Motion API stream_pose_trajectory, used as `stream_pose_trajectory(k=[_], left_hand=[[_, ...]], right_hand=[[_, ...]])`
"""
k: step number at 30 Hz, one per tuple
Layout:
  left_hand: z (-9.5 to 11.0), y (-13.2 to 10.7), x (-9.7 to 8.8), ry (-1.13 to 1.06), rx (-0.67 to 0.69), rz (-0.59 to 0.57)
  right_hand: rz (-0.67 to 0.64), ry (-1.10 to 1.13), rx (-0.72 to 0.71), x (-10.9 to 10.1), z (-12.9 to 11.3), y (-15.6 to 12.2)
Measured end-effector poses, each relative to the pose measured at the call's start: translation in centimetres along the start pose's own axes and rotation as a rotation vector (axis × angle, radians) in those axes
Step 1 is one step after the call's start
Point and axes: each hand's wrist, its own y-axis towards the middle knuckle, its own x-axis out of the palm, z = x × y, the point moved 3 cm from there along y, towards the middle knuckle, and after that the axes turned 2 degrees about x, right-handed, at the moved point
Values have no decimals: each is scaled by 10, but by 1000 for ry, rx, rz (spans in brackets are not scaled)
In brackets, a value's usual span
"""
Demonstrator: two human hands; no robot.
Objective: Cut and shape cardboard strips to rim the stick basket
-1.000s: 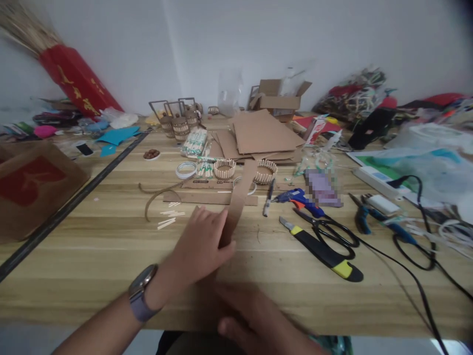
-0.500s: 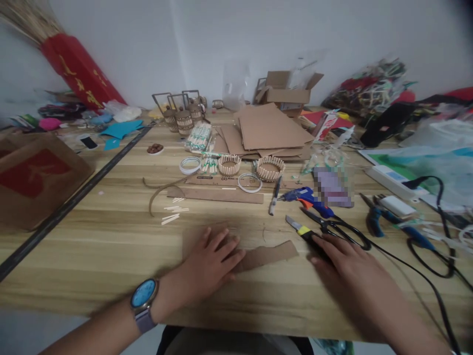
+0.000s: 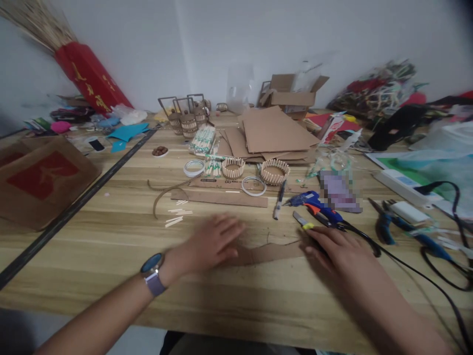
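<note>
A brown cardboard strip (image 3: 273, 252) lies flat on the wooden table (image 3: 111, 246) near its front edge. My left hand (image 3: 210, 244), with a watch on the wrist, rests on the strip's left end with its fingers spread flat. My right hand (image 3: 338, 249) lies at the strip's right end, fingers curled over the handle of a black and yellow utility knife (image 3: 303, 222). Only the knife's blade end and a bit of yellow show past my fingers.
Just behind my right hand are a blue glue gun (image 3: 314, 202), black scissors (image 3: 364, 241), a pen (image 3: 279, 199) and blue pliers (image 3: 391, 229) with black cables. Further back are two stick rings (image 3: 274, 171), tape rolls (image 3: 253, 186), a long cardboard strip (image 3: 221, 198) and stacked cardboard sheets (image 3: 273, 130). A brown box (image 3: 40, 177) sits at left.
The strip was turned from pointing away to lying crosswise. My right hand left the front edge and went right onto the knife. My left hand stayed on the strip.
</note>
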Motion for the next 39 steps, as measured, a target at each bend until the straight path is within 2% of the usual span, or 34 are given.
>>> stream_pose_trajectory(k=[2, 5, 8, 11, 17, 22, 30, 34, 36, 39], left_hand=[[-32, 0, -15, 58, -178, 80], [-78, 3, -33, 104, -294, 101], [-110, 9, -41, 108, -320, 53], [-125, 16, -44, 78, -305, -2], [-134, 17, -55, 17, -318, 19], [-136, 11, -67, -37, -334, 158], [-117, 15, -90, -180, -405, 609], [-120, 25, -107, -305, -419, 858], [-126, 30, -116, -487, -387, 972], [-137, 33, -124, -917, -345, 1090]], right_hand=[[-26, 112, -144, -4, -19, 3], [-37, 190, -290, -3, -48, 9], [-58, 183, -315, 5, -68, 16], [-79, 181, -320, 11, -77, 20], [-50, 186, -296, 12, -80, 19], [-92, 205, -302, 10, -80, 20], [-113, 199, -309, 12, -82, 26], [-111, 192, -305, 13, -86, 27], [-110, 186, -306, 14, -88, 27], [-106, 183, -304, 14, -89, 27]])
